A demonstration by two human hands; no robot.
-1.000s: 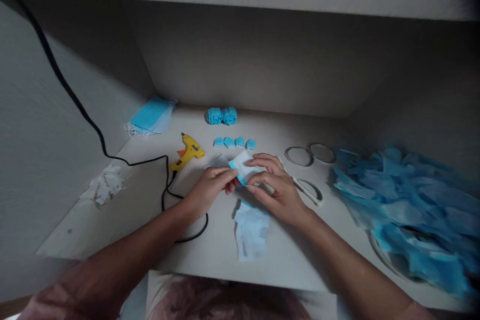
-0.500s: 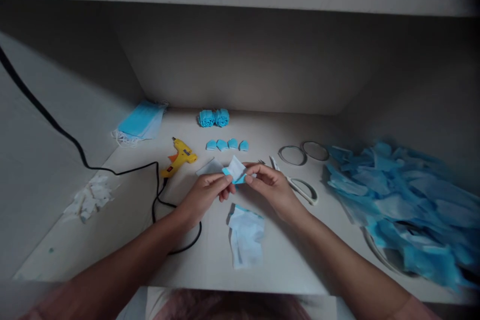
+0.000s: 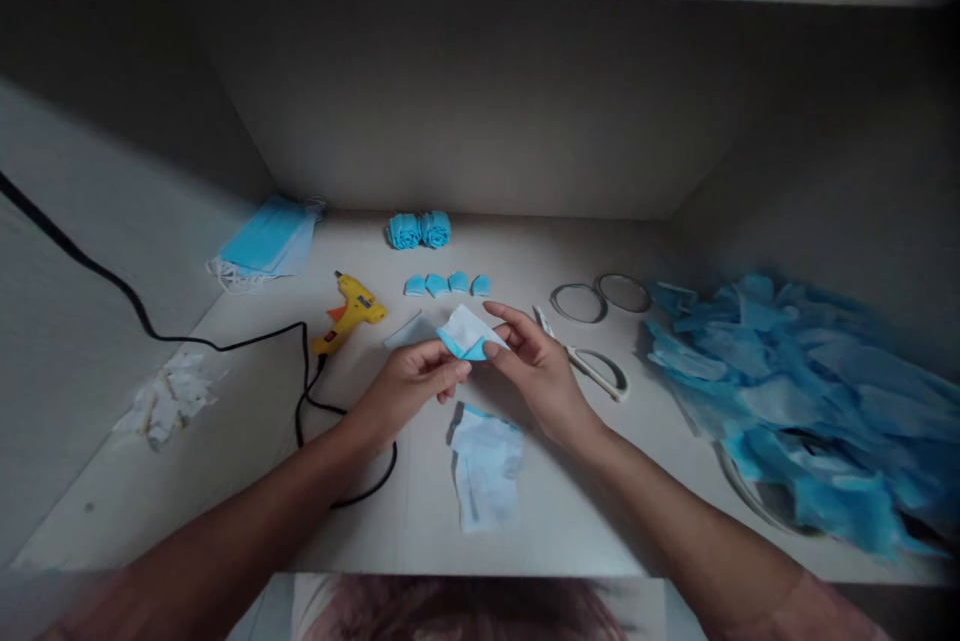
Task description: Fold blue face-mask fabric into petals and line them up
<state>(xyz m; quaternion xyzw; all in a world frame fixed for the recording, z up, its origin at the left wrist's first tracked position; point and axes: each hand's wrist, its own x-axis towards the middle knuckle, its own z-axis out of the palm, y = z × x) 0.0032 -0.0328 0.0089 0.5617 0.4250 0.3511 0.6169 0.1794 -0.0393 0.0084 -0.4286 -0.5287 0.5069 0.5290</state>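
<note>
A small piece of blue and white mask fabric [image 3: 466, 329], partly folded along its lower edge, is held up between my two hands. My left hand [image 3: 409, 379] pinches its lower left side with thumb and fingers. On the right side, my right hand [image 3: 534, 359] grips it with the thumb, the index finger raised above. Below the hands, a larger cut piece of pale fabric [image 3: 486, 469] lies flat. Behind my left hand is another flat pale piece [image 3: 414, 329], partly covered. White-handled scissors [image 3: 598, 371] lie beside my right hand.
A yellow glue gun [image 3: 349, 311] with a black cord [image 3: 225, 347] lies left. Several folded blue pieces [image 3: 447, 285] and blue rosettes [image 3: 418, 231] sit behind. Face masks [image 3: 268, 239], white scraps [image 3: 169, 403], wire rings [image 3: 579, 303] and a blue fabric heap [image 3: 795, 391] surround the space.
The fabric's lower edge is folded differently and its white face shows wider. My right index finger has lifted away from it. The whole view has shifted slightly.
</note>
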